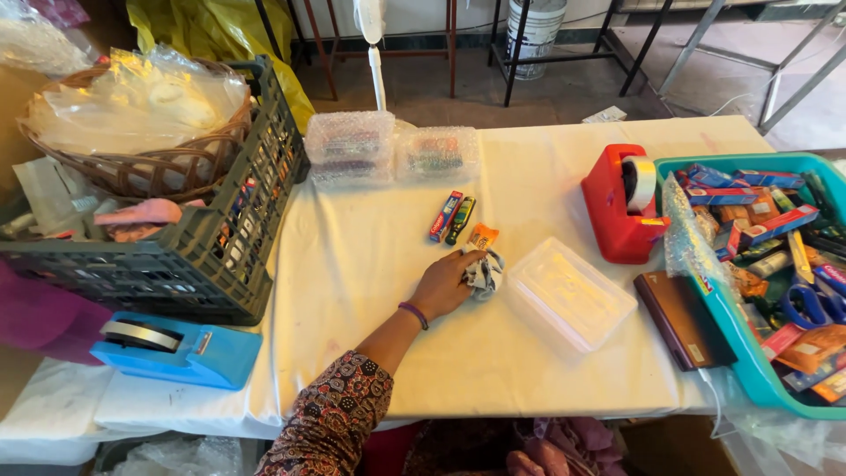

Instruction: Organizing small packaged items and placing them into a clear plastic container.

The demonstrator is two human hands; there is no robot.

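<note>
My left hand, with a purple band at the wrist and a patterned sleeve, reaches across the white-covered table. Its fingers are closed on a small crumpled grey-and-white patterned bundle that rests on the cloth. Just beyond the bundle lie a small orange packet, a red-and-blue toothpaste box and a dark green packet. A clear plastic box sits directly right of the hand. My right hand is out of view.
A red tape dispenser, a brown flat case and a teal bin of assorted packets stand at right. At left are a dark crate holding a wicker basket and a blue tape dispenser. Bubble-wrapped packs lie at the far edge.
</note>
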